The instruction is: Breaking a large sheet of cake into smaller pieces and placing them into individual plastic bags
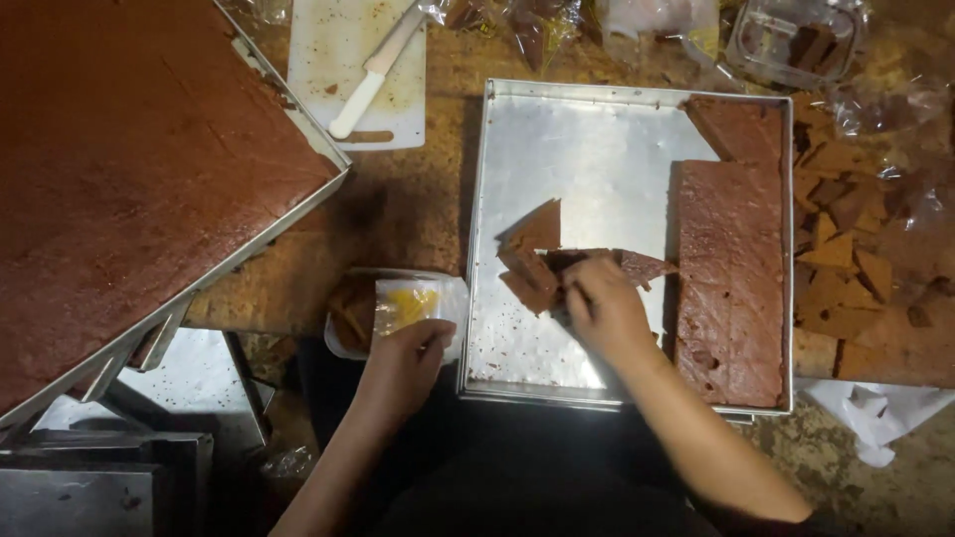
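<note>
The right hand (605,303) reaches into the metal tray (582,139), fingers pinching brown cake pieces (537,254), while the left hand (403,363) grips a plastic container (398,303) on the worn wooden table (418,204).

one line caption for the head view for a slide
Right hand gathers brown cake pieces in a metal tray; left hand holds a plastic container.
</note>
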